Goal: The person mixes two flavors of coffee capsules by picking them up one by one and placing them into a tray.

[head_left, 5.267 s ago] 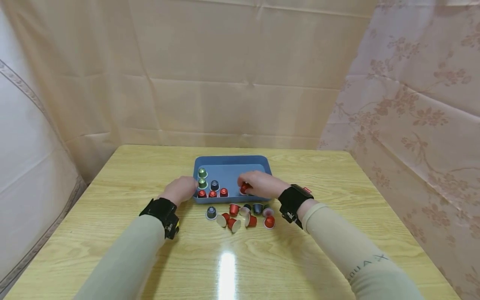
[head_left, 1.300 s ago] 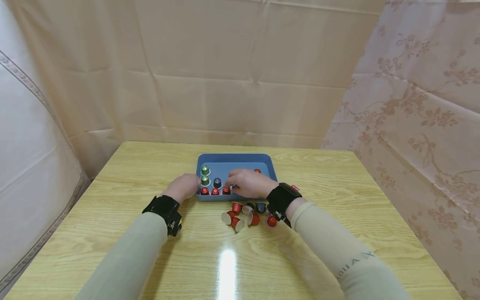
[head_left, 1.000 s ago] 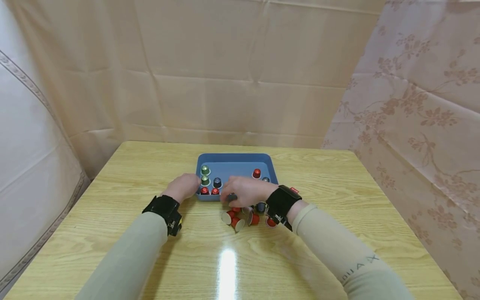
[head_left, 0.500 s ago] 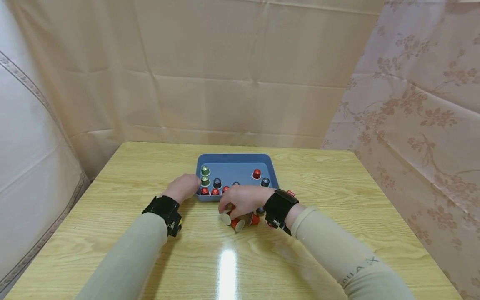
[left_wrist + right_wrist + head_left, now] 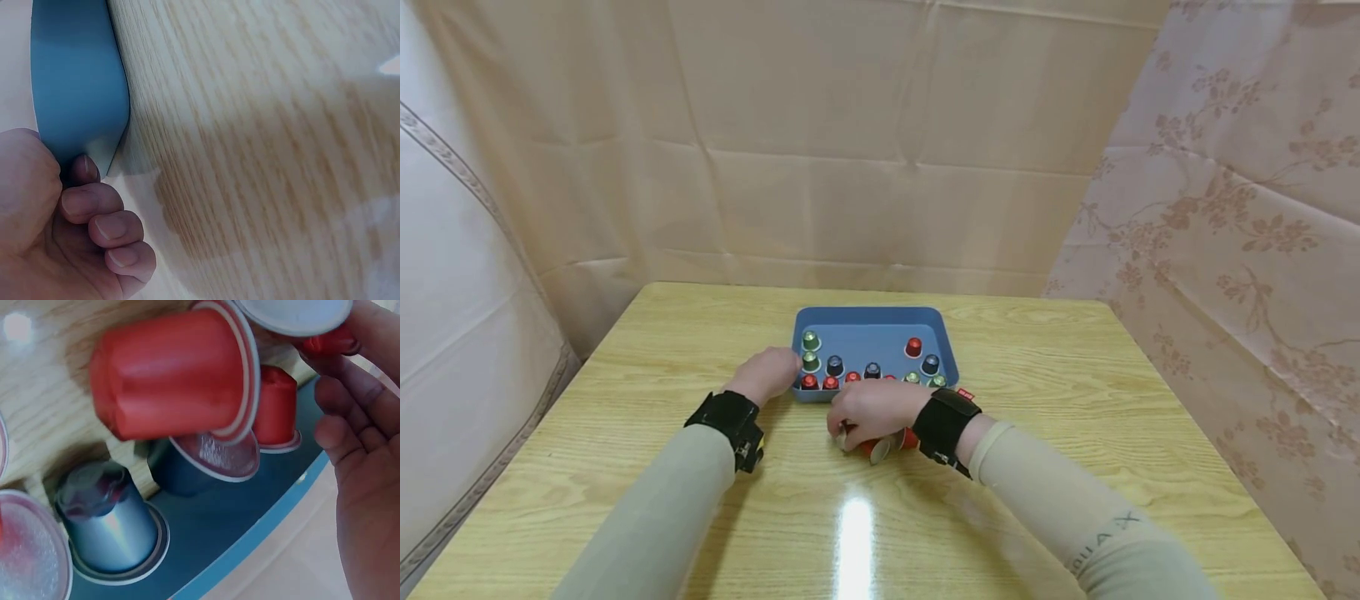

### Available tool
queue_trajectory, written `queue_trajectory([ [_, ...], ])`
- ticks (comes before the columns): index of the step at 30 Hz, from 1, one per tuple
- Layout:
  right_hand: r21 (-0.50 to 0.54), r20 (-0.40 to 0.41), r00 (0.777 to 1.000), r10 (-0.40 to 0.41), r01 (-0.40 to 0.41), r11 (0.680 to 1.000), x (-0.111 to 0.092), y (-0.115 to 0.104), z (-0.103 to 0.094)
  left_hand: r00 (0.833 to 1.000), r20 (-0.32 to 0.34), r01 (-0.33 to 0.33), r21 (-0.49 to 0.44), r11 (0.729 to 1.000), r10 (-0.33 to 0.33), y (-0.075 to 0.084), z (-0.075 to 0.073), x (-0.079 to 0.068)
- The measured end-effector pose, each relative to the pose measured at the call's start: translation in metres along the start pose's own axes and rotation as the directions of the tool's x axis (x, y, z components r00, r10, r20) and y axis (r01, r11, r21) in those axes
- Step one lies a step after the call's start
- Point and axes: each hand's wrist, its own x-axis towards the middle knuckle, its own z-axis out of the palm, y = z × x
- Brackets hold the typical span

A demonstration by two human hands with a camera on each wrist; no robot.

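My left hand [image 5: 767, 372] grips the left wall of the blue tray [image 5: 868, 314], the thumb over its rim in the left wrist view. Just in front of the tray, my right hand [image 5: 877, 408] pinches a red coffee capsule [image 5: 328, 344] whose pale lid faces the wrist camera. Upright inside the tray stand several capsules, among them a green capsule [image 5: 810, 341], a red capsule [image 5: 913, 347] and a dark blue capsule [image 5: 835, 365]. Below the right hand, loose capsules lie on the table, partly hidden by it.
The wooden table [image 5: 700, 325] carries everything. Close to the right hand in its wrist view are another red capsule [image 5: 172, 378], lying on its side, and a dark blue capsule [image 5: 112, 519]. A beige curtain [image 5: 880, 167] hangs behind the table.
A dark capsule formerly on the table now stands in the tray, and the red one earlier in my right hand stands farther back. That hand has since come nearer and taken another red coffee capsule.
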Motion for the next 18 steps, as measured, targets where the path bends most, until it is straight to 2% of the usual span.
queue_trajectory([
  [7, 0.027, 0.003, 0.999, 0.033, -0.033, 0.999, 0.001, -0.006, -0.002, 1.0, 0.005, -0.006, 0.006, 1.0, 0.006, -0.001, 0.001, 0.001],
  [11, 0.08, -0.037, 0.999, 0.04, -0.037, 0.996, -0.002, -0.005, -0.008, 0.999, -0.011, -0.038, 0.034, 0.999, 0.038, -0.002, 0.001, 0.002],
  [18, 0.149, -0.084, 0.991, 0.109, -0.095, 0.984, -0.006, 0.0, -0.018, 0.997, -0.003, -0.075, 0.074, 0.994, 0.075, 0.0, 0.0, -0.001],
])
